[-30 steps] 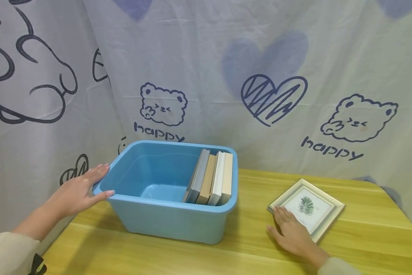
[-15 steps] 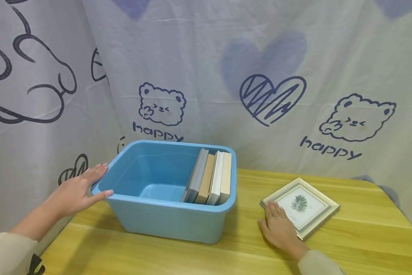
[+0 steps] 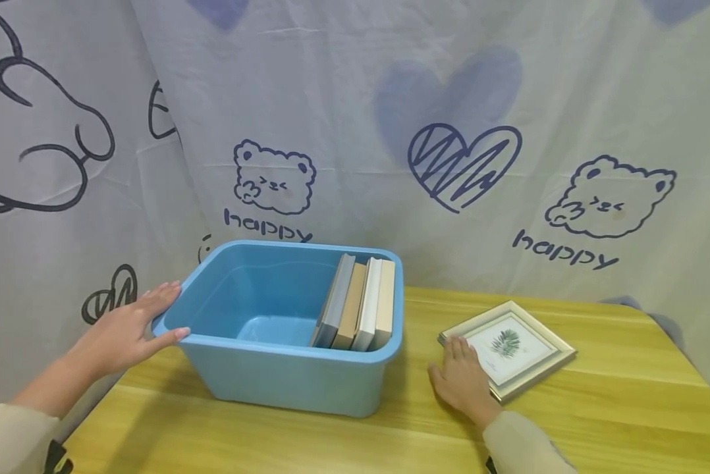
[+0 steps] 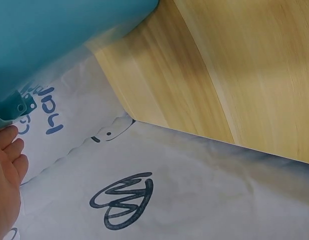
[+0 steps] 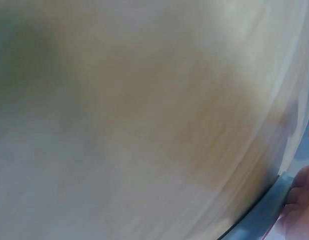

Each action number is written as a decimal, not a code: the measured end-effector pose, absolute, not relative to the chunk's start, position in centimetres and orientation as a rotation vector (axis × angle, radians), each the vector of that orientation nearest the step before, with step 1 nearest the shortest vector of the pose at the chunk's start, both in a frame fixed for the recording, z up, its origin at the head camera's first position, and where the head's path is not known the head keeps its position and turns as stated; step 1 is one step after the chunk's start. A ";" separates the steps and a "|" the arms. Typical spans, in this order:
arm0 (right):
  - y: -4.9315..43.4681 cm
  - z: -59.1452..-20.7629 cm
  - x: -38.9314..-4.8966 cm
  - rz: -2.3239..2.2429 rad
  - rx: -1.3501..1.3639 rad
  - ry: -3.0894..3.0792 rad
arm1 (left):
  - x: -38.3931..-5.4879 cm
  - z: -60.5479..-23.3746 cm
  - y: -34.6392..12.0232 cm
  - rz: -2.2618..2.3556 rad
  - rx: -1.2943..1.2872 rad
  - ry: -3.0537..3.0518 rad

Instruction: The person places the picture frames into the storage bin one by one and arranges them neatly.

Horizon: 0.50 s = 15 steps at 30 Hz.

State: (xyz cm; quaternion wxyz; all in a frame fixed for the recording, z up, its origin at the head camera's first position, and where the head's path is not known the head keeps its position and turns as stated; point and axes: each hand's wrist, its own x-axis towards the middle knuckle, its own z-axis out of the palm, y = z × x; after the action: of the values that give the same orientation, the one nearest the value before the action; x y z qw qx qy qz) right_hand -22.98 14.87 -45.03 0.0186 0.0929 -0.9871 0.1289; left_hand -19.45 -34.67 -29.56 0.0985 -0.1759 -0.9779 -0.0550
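Observation:
Fairly straight fingers of my left hand [image 3: 126, 332] rest on the left corner of a light blue plastic bin [image 3: 290, 378], the thumb over its front rim. In the left wrist view, the fingers [image 4: 9, 150] touch the rim. Several books stand leaning against the bin's right inner wall: a grey book [image 3: 336, 303], a tan book [image 3: 350, 306], a white book [image 3: 368, 306] and a cream book [image 3: 385, 303]. With extended fingers, my right hand [image 3: 464, 382] touches the near left side of a silvery picture frame [image 3: 553, 359]. The frame lies face up, showing a green leaf print [image 3: 505, 343].
A yellowish wood table [image 3: 622, 382] carries the bin and the frame. Behind and to the left hangs a pale curtain [image 3: 361, 197] with hearts, bears and lettering. The right wrist view is mostly blurred.
My right hand and the picture frame have slid left across the table, nearer the bin. The left hand stays on the bin's corner. The head view has shifted slightly.

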 end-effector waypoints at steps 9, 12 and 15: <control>13.7 -45.0 -23.7 0.337 0.242 -3.064 | -19.4 -29.5 -34.8 -0.155 -0.527 -2.901; 13.3 -45.0 -23.9 0.313 0.229 -3.065 | -19.3 -29.5 -34.8 -0.152 -0.529 -2.899; 12.9 -44.9 -24.0 0.313 0.214 -3.060 | -19.1 -29.4 -34.8 -0.155 -0.530 -2.894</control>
State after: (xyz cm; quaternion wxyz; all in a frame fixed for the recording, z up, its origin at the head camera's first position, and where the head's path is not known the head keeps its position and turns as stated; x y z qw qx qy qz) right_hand -24.00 12.88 -44.93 0.0289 0.0695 -0.9920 0.1015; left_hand -19.13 -34.81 -29.41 0.0978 -0.1789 -0.9776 -0.0524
